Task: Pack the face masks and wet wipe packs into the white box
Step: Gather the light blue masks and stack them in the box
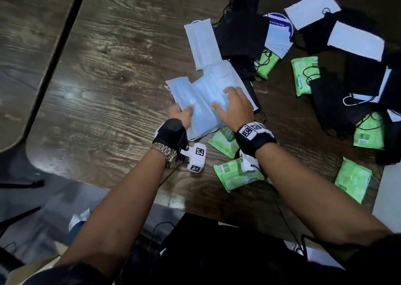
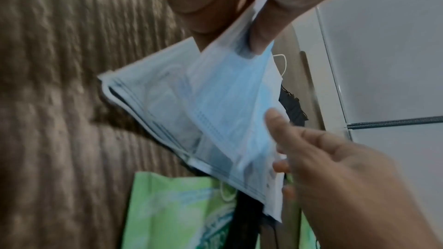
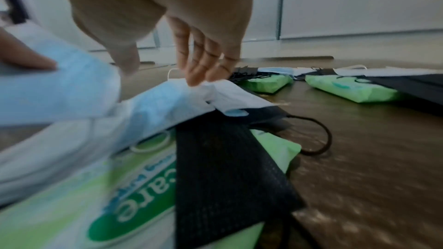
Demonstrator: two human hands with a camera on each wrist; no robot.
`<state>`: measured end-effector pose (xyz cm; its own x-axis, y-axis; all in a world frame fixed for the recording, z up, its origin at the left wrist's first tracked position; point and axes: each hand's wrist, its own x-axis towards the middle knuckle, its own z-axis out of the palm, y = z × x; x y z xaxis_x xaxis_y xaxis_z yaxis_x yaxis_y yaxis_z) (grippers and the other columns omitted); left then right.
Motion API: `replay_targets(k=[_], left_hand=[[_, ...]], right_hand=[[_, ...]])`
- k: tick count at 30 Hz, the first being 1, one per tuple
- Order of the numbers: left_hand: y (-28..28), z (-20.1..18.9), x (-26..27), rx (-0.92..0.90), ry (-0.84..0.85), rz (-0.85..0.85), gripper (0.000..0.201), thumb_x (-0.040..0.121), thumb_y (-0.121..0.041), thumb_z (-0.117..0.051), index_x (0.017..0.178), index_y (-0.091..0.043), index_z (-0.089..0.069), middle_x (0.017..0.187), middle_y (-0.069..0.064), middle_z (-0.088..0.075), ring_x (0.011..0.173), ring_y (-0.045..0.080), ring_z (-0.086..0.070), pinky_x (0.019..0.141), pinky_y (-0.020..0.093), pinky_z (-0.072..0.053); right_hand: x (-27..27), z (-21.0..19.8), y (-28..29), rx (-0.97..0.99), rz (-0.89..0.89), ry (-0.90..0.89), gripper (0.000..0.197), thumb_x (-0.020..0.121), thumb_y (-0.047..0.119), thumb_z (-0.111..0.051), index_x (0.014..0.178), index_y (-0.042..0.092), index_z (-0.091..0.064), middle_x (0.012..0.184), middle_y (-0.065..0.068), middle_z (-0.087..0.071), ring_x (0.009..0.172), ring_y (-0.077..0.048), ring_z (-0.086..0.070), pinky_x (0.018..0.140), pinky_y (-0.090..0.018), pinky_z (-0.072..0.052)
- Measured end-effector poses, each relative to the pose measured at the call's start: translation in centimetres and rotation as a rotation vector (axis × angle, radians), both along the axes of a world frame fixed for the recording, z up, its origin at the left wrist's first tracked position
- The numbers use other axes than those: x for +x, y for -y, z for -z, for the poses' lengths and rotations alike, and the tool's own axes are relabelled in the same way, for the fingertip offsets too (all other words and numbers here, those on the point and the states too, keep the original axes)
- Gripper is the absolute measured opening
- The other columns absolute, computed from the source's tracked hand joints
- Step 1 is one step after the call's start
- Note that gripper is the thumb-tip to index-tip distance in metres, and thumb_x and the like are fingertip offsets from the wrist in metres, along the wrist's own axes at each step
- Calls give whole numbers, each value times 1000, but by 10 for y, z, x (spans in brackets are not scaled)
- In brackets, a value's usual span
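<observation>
A stack of light blue face masks [image 1: 201,102] lies on the dark wooden table [image 1: 112,72]. My left hand [image 1: 184,111] pinches the stack's left edge, thumb on top; the left wrist view shows thumb and fingers [image 2: 258,31] clamped on a blue mask [image 2: 227,105]. My right hand [image 1: 225,102] lies flat on the stack with straight, spread fingers, its fingertips [image 3: 196,79] touching the top mask [image 3: 167,97]. Green wet wipe packs [image 1: 225,141] and a black mask [image 3: 227,168] lie under and beside the stack. I cannot make out the white box.
Black masks [image 1: 240,31], white masks [image 1: 355,40] and several more green packs [image 1: 303,76] are scattered over the table's right half. A round blue-and-white label [image 1: 280,22] lies among them. The table's rounded left edge [image 1: 32,154] borders a second table.
</observation>
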<state>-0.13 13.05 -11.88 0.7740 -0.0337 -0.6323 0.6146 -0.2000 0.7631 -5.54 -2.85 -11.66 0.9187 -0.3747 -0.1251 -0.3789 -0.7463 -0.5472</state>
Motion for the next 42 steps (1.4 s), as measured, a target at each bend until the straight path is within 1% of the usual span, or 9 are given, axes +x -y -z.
replay_targets(k=[5,15,21,24,28,31,36,39,42], left_hand=[[-28,6,-5,21,28,37,26,94,-1,-54,120,2,-59,107,6,-62,94,21,-61,79,32,-48],[-39,24,-4,-55,-180,-153,19,93,-4,-56,110,-8,-62,105,12,-67,85,27,-64,79,39,-51],[-30,30,-3,-59,-266,-116,15,96,-14,-53,107,-9,-62,111,13,-67,91,29,-65,85,43,-51],[-29,28,-3,-39,-262,-85,11,94,-14,-53,95,-11,-64,102,11,-68,89,29,-65,88,47,-51],[-31,26,-1,-39,-240,-98,14,95,-14,-51,102,-8,-62,101,12,-66,91,30,-65,92,48,-50],[-31,33,2,-69,-240,-119,21,98,-23,-51,109,-8,-62,115,15,-66,100,32,-65,96,53,-48],[-28,23,-2,-335,-264,-145,47,101,-41,-40,128,-6,-54,127,14,-62,107,29,-64,95,47,-50],[-22,11,-4,-582,-264,-58,69,90,-66,-30,130,-16,-54,133,11,-59,120,27,-59,100,46,-47],[-19,9,-7,-577,-219,-10,56,92,-47,-53,132,-7,-54,128,17,-61,117,33,-60,99,50,-48]], right_hand=[[16,13,-3,-196,7,-247,53,80,32,-78,118,8,-50,120,-13,-53,110,-35,-55,88,-45,-43],[13,-3,19,258,192,40,18,79,18,-73,72,17,-56,64,5,-59,61,-13,-57,61,-26,-44],[16,11,1,-25,55,-266,49,77,34,-79,113,13,-51,110,-5,-59,98,-28,-58,87,-41,-46],[17,16,-5,-181,63,-286,30,84,18,-69,110,14,-54,113,-8,-57,101,-32,-60,92,-46,-40],[15,8,3,-10,216,-183,19,83,17,-69,73,20,-53,86,0,-65,83,-29,-62,86,-42,-46],[12,-14,16,413,213,-25,25,77,13,-78,66,16,-56,59,4,-60,57,-17,-59,62,-28,-50],[5,-57,20,1157,168,33,29,86,4,-74,70,18,-53,65,-2,-57,55,-13,-51,52,-20,-40],[3,-48,10,1148,191,-86,26,85,5,-75,71,15,-55,70,-9,-64,60,-18,-59,56,-22,-46],[2,-26,-2,889,194,-187,30,80,16,-82,67,11,-55,53,1,-50,48,-13,-43,52,-23,-34]])
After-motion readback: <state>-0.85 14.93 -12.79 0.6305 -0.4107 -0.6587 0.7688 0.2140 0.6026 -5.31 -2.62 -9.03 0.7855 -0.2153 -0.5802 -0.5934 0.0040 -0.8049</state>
